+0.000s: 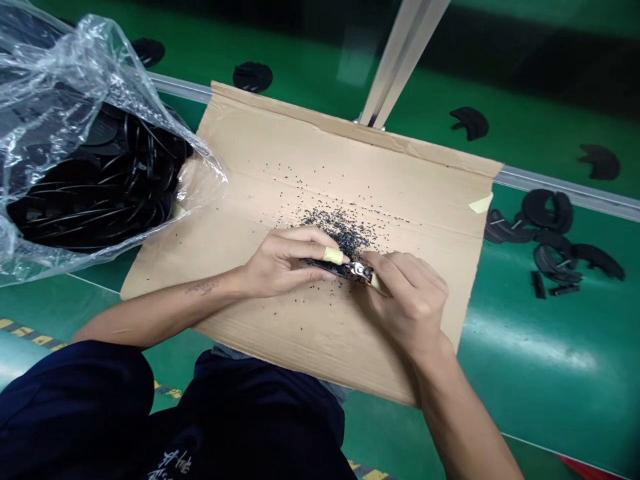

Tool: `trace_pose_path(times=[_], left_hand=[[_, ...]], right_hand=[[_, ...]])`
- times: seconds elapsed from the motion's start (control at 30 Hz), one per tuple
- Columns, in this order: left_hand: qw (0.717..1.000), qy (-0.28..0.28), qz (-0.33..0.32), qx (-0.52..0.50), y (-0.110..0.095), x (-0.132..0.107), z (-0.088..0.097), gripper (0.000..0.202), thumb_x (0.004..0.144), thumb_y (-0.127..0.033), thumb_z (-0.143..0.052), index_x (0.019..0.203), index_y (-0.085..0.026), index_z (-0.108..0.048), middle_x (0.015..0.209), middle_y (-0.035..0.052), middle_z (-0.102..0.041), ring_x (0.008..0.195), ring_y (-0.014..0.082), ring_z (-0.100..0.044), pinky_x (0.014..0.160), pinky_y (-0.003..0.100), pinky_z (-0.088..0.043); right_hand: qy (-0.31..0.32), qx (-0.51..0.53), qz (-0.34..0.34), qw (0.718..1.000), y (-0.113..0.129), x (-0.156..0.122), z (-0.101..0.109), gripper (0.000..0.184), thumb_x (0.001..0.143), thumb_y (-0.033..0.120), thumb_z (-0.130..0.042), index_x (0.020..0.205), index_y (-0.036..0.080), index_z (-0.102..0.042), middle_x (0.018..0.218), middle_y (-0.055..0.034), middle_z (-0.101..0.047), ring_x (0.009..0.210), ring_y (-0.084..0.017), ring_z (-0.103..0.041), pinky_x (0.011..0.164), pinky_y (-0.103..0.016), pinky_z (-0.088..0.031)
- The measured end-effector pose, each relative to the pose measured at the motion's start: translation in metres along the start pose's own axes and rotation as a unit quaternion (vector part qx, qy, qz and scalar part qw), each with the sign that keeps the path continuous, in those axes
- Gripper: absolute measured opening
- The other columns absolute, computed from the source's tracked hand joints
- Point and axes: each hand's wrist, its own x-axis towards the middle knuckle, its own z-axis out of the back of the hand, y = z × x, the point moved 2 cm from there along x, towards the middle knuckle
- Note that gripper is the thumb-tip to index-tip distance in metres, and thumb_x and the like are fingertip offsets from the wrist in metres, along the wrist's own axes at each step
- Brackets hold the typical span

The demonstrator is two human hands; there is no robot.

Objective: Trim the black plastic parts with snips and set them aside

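Over the cardboard sheet [320, 333], my left hand [283, 260] pinches a thin black plastic part [327, 267], most of it covered by the fingers. Yellow tape wraps one finger of that hand. My right hand [407, 293] is closed around small metal cutting pliers [358, 269], their handles largely hidden in the palm. The jaws of the pliers meet the right end of the black part. Beyond both hands lies a scatter of tiny black plastic bits [340, 227], densest just behind the fingertips.
A clear plastic bag [100, 60] full of black discs [95, 173] stands at the left. Curved black parts [555, 233] lie on the green table [540, 373] at the right. A metal post [400, 67] rises behind the cardboard; more black pieces [253, 77] lie beyond it.
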Motion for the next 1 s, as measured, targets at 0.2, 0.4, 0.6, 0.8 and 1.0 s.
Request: trace_pose_path(times=[0.2, 0.4, 0.6, 0.8, 1.0], left_hand=[[1.0, -0.002, 0.004, 0.0, -0.005, 0.004, 0.004, 0.022, 0.086, -0.026, -0.078, 0.107, -0.019, -0.077, 0.096, 0.0067, -0.076, 0.088, 0.0141, -0.071, 0.078, 0.027, -0.059], [0.999, -0.011, -0.002, 0.046, -0.006, 0.006, 0.006, 0.019, 0.086, -0.027, -0.079, 0.103, -0.019, -0.075, 0.097, 0.0052, -0.076, 0.093, 0.0141, -0.069, 0.083, 0.028, -0.058], [0.998, -0.008, 0.007, 0.056, -0.002, 0.001, 0.004, 0.017, 0.088, -0.02, -0.074, 0.102, -0.016, -0.065, 0.095, 0.0055, -0.073, 0.09, 0.014, -0.07, 0.08, 0.027, -0.06], [0.942, 0.05, -0.104, 0.316, 0.0, -0.002, 0.0, 0.023, 0.091, -0.004, -0.058, 0.107, -0.019, -0.064, 0.1, 0.004, -0.072, 0.091, 0.0137, -0.067, 0.077, 0.027, -0.058], [0.974, 0.035, -0.069, 0.214, 0.003, -0.001, 0.004, 0.035, 0.088, 0.004, -0.05, 0.112, -0.017, -0.064, 0.105, 0.0065, -0.071, 0.099, 0.0136, -0.069, 0.082, 0.027, -0.06]], right_hand=[[0.025, 0.128, -0.062, 0.989, 0.0, -0.001, -0.002, 0.02, 0.091, 0.008, -0.054, 0.099, 0.015, -0.07, 0.073, -0.0021, -0.066, 0.062, -0.012, -0.056, 0.056, -0.026, -0.041], [0.039, 0.165, -0.141, 0.975, -0.004, 0.002, -0.012, 0.014, 0.09, 0.016, -0.06, 0.101, 0.017, -0.069, 0.082, -0.0044, -0.067, 0.068, -0.015, -0.057, 0.06, -0.03, -0.042], [0.033, 0.284, -0.152, 0.946, 0.003, 0.003, -0.007, 0.007, 0.09, 0.022, -0.066, 0.097, 0.02, -0.065, 0.087, -0.0029, -0.07, 0.073, -0.016, -0.062, 0.064, -0.03, -0.047], [-0.004, 0.106, 0.02, 0.994, 0.014, 0.002, -0.002, 0.017, 0.09, 0.007, -0.058, 0.098, 0.019, -0.066, 0.078, -0.0034, -0.07, 0.068, -0.015, -0.057, 0.061, -0.033, -0.037], [-0.045, 0.282, -0.119, 0.951, -0.003, 0.005, 0.004, 0.015, 0.088, 0.012, -0.066, 0.098, 0.022, -0.065, 0.086, -0.0012, -0.069, 0.07, -0.014, -0.061, 0.061, -0.03, -0.046]])
